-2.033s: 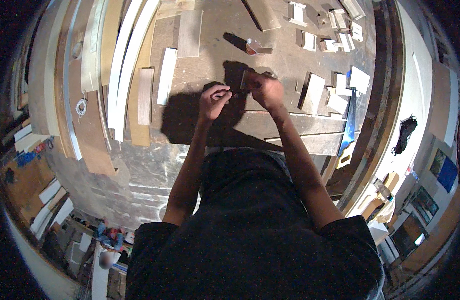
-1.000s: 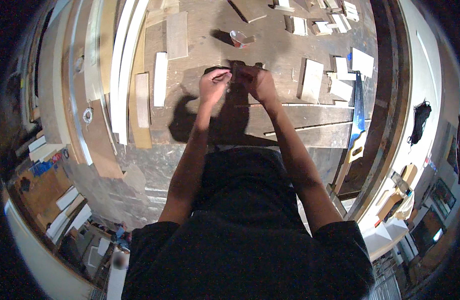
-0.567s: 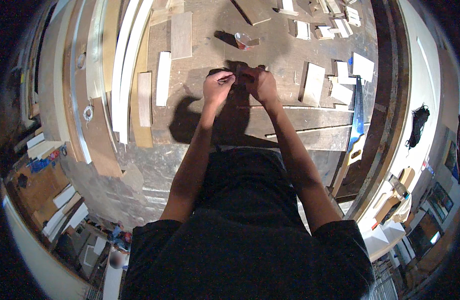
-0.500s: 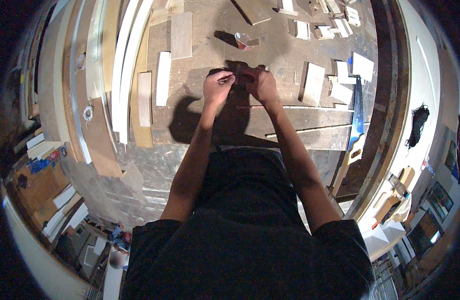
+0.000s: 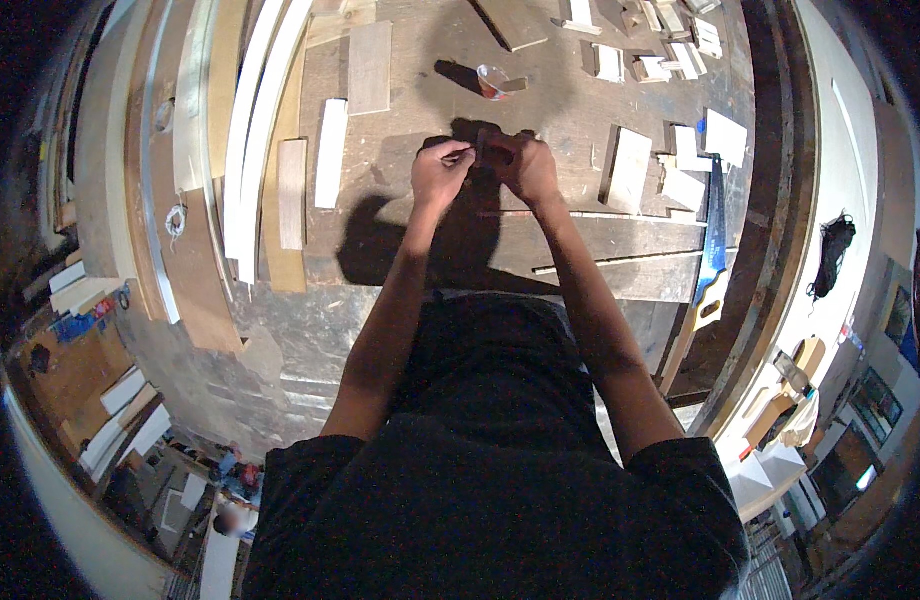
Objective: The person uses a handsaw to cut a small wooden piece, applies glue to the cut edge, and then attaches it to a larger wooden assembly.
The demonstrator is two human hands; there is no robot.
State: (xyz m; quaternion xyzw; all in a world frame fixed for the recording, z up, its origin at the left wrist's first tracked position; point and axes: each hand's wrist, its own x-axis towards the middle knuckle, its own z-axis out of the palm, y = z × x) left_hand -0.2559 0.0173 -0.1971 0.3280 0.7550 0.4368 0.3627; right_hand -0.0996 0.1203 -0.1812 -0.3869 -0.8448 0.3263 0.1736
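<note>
Both hands have drawn closer together over the last couple of seconds: the left fingertips are now right up near the small flat piece (image 5: pixel 484 146), where earlier there was a clear gap.

Only the head view to go on, so from where I'm standing: the right hand (image 5: pixel 532 172) looks clamped on that piece, fingers curled round its right side. It's dim in there, so don't hold me to details. The left hand (image 5: pixel 441 176) has thumb and fingers drawn in toward each other, but I can't tell whether they meet, pinch something or touch the piece. The piece sits between the hands, seemingly on edge, over the wooden workbench (image 5: pixel 570 130); no idea if it's resting on the wood.

Just beyond the hands is a clear cup (image 5: pixel 491 82) with reddish stuff in it and a flat sliver (image 5: pixel 516 86) at its right side. White strip (image 5: pixel 331 153) off to the left, pale board (image 5: pixel 632 168) to the right, blue-bladed handsaw (image 5: pixel 717 220) further right.

My two cents on doing this well: let the right hand be the vise and use the left fingertips lightly. Turning a bit would help too, since that big shadow (image 5: pixel 380 240) falls right over the work. And mind the knuckles around that cup, it looks easy to knock.
</note>
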